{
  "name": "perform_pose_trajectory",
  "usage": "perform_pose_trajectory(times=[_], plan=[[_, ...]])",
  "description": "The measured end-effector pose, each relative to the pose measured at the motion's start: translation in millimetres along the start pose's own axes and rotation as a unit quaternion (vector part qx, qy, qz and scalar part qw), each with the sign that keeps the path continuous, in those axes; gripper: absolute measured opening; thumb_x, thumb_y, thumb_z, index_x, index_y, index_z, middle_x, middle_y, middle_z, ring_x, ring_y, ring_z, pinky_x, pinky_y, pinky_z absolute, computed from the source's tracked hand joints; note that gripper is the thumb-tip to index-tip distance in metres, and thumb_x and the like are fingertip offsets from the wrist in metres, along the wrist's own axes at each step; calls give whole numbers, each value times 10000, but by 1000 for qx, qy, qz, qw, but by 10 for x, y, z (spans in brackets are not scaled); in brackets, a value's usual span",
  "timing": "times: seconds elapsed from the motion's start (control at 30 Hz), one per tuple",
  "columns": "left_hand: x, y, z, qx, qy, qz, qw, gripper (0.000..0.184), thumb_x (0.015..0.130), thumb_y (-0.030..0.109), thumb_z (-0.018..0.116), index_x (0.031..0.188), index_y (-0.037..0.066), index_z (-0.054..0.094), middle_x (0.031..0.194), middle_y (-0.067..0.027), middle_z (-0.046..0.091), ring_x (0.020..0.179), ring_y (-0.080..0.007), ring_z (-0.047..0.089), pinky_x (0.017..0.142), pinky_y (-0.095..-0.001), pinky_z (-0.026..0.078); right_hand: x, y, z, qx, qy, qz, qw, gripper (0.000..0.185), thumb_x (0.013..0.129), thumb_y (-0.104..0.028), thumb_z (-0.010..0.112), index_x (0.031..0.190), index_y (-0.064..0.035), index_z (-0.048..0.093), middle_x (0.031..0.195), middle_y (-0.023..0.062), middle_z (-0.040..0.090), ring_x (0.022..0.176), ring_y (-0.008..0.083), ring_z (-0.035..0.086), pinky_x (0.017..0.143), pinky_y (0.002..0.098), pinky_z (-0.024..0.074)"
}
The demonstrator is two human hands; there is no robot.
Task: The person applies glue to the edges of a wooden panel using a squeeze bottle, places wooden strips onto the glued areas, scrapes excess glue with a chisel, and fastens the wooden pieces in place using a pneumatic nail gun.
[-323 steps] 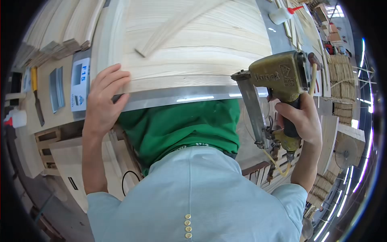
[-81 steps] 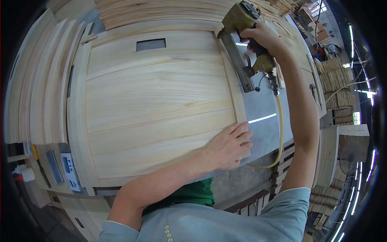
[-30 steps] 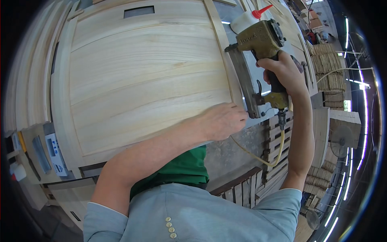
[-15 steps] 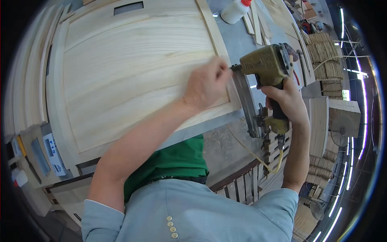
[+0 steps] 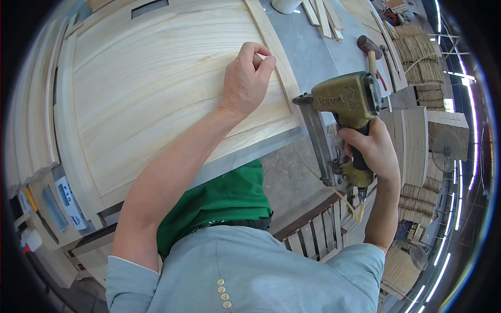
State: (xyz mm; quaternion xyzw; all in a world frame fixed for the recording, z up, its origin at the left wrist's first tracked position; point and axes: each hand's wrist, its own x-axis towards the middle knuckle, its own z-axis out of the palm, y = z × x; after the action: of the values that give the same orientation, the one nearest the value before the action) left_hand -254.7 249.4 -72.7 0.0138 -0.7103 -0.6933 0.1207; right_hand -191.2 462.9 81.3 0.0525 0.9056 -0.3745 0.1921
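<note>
My right hand (image 5: 373, 148) is wrapped round the handle of an olive-green nail gun (image 5: 347, 101). The gun is raised off the right edge of the wooden panel (image 5: 172, 88), its nose pointing left and a yellowish air hose (image 5: 360, 211) running from its base. Over the panel, close to the raised strip (image 5: 271, 49) along its right side, my left hand (image 5: 248, 78) has thumb and forefinger pinched together. Whatever may be between those fingertips is too small to make out. A rectangular cutout (image 5: 150, 8) shows at the panel's far end.
On the grey tabletop (image 5: 300, 44) beyond the panel lie a white bottle (image 5: 286, 5), thin wood strips (image 5: 323, 18) and a mallet (image 5: 370, 49). Long boards (image 5: 31, 104) are stacked at the left. A slatted pallet (image 5: 315, 232) stands below right, with a fan (image 5: 446, 151) farther off.
My left hand has moved away from the nail gun's nose, up and left over the panel. The nail gun has shifted slightly down, and the view has shifted a little.
</note>
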Motion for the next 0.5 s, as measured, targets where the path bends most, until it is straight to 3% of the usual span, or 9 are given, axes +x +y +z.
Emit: perform_pose_trajectory(times=[0.23,0.3,0.4,0.5], plan=[[-6,-3,-13,-6,-5,-7,1000,194,892,180,601,974,10,558,659,-92,630,620,-215,607,628,-355,477,-49,145,-182,30,90,-47,994,218,790,-120,707,924,27,619,696,45,618,585,102,591,535,250,464],[6,-4,-14,0,-11,-9,1000,204,891,190,600,981,10,563,661,-92,627,618,-216,605,628,-353,477,135,223,-322,66,95,-12,993,250,790,-127,717,955,29,610,711,57,620,593,117,608,528,259,489],[-3,-11,-16,23,-39,-18,999,236,903,195,621,1025,-3,578,704,-32,586,652,-112,565,621,-270,465,562,353,-493,121,87,-1,989,297,801,-142,727,991,40,591,751,84,617,602,150,630,520,280,531],[-77,72,-192,152,-141,40,977,258,882,181,626,1051,-11,585,766,-88,620,722,-202,613,686,-326,493,1044,574,-617,198,67,-8,978,302,833,-156,708,1016,37,565,783,97,601,600,174,633,518,299,552]])
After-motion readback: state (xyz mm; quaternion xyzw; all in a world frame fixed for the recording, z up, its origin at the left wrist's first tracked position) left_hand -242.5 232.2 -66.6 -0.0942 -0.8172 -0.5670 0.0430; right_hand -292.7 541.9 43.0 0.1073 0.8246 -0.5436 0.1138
